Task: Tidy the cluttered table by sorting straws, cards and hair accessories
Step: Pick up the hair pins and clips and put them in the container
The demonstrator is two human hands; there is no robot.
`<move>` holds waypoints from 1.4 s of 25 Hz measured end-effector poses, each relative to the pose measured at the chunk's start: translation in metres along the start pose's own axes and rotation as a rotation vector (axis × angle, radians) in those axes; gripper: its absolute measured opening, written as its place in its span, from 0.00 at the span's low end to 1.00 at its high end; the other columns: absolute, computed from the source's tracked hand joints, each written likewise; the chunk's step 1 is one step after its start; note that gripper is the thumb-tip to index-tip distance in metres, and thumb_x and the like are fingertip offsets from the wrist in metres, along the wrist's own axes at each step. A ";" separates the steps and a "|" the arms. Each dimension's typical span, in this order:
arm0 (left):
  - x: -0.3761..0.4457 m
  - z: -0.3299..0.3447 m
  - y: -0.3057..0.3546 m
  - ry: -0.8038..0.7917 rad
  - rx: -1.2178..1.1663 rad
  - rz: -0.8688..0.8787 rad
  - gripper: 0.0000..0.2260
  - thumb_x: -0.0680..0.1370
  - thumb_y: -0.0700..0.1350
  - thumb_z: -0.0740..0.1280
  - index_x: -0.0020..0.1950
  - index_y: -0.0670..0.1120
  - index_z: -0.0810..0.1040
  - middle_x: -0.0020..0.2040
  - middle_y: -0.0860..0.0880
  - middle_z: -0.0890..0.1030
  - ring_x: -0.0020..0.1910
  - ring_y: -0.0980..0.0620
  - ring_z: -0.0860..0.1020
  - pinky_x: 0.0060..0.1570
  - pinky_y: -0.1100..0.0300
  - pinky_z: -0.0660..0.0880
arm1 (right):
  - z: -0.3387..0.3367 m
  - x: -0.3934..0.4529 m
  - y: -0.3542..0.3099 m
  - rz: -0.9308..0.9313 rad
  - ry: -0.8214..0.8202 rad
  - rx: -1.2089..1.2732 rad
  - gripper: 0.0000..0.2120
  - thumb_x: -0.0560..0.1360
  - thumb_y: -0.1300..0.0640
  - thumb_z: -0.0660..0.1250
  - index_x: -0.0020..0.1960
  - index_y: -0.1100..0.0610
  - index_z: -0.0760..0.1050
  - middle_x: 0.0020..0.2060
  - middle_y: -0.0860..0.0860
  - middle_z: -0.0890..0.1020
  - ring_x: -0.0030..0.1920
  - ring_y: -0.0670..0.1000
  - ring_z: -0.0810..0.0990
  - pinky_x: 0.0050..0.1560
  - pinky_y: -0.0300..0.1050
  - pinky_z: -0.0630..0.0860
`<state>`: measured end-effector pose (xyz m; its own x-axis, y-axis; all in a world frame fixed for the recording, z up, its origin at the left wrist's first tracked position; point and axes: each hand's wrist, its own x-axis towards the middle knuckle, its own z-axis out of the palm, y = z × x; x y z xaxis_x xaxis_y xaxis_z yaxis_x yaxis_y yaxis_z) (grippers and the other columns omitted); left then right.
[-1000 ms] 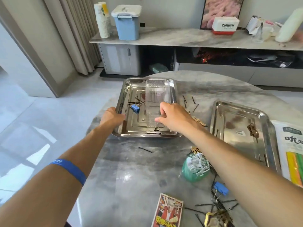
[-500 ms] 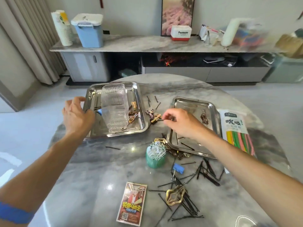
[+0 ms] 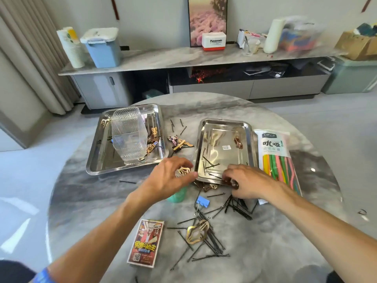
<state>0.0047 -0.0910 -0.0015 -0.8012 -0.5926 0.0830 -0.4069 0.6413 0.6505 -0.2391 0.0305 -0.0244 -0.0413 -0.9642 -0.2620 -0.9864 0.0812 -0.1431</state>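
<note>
a pale gold openwork hair clip (image 3: 183, 171) is pinched in the left hand (image 3: 167, 178), just left of the right steel tray (image 3: 224, 148), whose near left corner is closest. a dark brown clip (image 3: 234, 183) is gripped by the right hand (image 3: 248, 183) at the tray's near rim.
</note>
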 end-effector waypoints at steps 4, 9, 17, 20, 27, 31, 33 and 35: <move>-0.004 0.010 -0.009 -0.254 0.237 0.040 0.32 0.69 0.71 0.68 0.68 0.56 0.72 0.64 0.57 0.73 0.61 0.58 0.73 0.59 0.60 0.71 | 0.007 0.000 -0.002 -0.028 0.186 -0.117 0.22 0.71 0.69 0.66 0.62 0.54 0.75 0.46 0.46 0.77 0.42 0.47 0.79 0.45 0.40 0.80; -0.003 0.012 -0.015 -0.124 0.232 0.065 0.23 0.72 0.51 0.74 0.66 0.53 0.75 0.59 0.53 0.78 0.57 0.55 0.76 0.58 0.57 0.73 | 0.001 0.004 -0.002 -0.022 0.406 -0.190 0.17 0.71 0.71 0.65 0.56 0.57 0.74 0.49 0.50 0.81 0.49 0.52 0.82 0.44 0.45 0.78; -0.005 0.013 -0.020 -0.060 0.206 0.064 0.17 0.72 0.47 0.74 0.60 0.51 0.78 0.54 0.53 0.80 0.52 0.54 0.77 0.52 0.60 0.73 | -0.069 -0.032 0.035 -0.008 0.584 -0.280 0.07 0.73 0.65 0.66 0.47 0.55 0.72 0.41 0.50 0.78 0.41 0.55 0.77 0.32 0.47 0.72; -0.006 0.013 -0.016 -0.043 0.176 0.049 0.17 0.72 0.46 0.74 0.60 0.48 0.79 0.54 0.51 0.81 0.52 0.53 0.78 0.54 0.59 0.74 | -0.083 -0.045 0.041 -0.023 0.605 -0.302 0.07 0.73 0.65 0.67 0.46 0.55 0.71 0.40 0.50 0.78 0.40 0.56 0.76 0.30 0.46 0.70; -0.011 0.011 -0.014 -0.085 0.214 -0.011 0.17 0.74 0.51 0.72 0.62 0.50 0.77 0.56 0.52 0.79 0.55 0.53 0.77 0.55 0.59 0.73 | -0.094 -0.012 0.029 -0.041 0.605 -0.467 0.11 0.71 0.69 0.67 0.47 0.57 0.71 0.40 0.53 0.76 0.40 0.56 0.75 0.29 0.46 0.63; -0.004 0.013 -0.003 0.038 0.372 0.012 0.18 0.77 0.59 0.66 0.62 0.51 0.77 0.58 0.54 0.78 0.58 0.52 0.74 0.59 0.52 0.72 | -0.094 0.011 0.029 -0.016 0.635 -0.442 0.10 0.71 0.68 0.68 0.48 0.57 0.72 0.41 0.52 0.77 0.40 0.57 0.75 0.28 0.46 0.64; 0.017 0.016 0.012 0.105 0.468 0.062 0.14 0.78 0.54 0.63 0.59 0.49 0.78 0.57 0.52 0.80 0.56 0.50 0.76 0.58 0.50 0.72 | -0.087 0.016 0.030 0.003 0.628 -0.411 0.09 0.72 0.68 0.68 0.48 0.57 0.73 0.41 0.52 0.77 0.41 0.58 0.76 0.28 0.47 0.68; 0.047 0.027 0.031 0.073 0.575 0.116 0.11 0.77 0.45 0.62 0.56 0.45 0.79 0.52 0.48 0.82 0.53 0.46 0.79 0.52 0.52 0.74 | -0.079 0.021 0.035 0.030 0.625 -0.382 0.09 0.73 0.68 0.67 0.49 0.57 0.73 0.42 0.52 0.77 0.42 0.57 0.76 0.29 0.48 0.71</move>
<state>-0.0571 -0.0855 0.0028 -0.8310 -0.5213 0.1940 -0.5068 0.8533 0.1225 -0.2868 -0.0067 0.0401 -0.0398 -0.9361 0.3494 -0.9654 0.1262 0.2283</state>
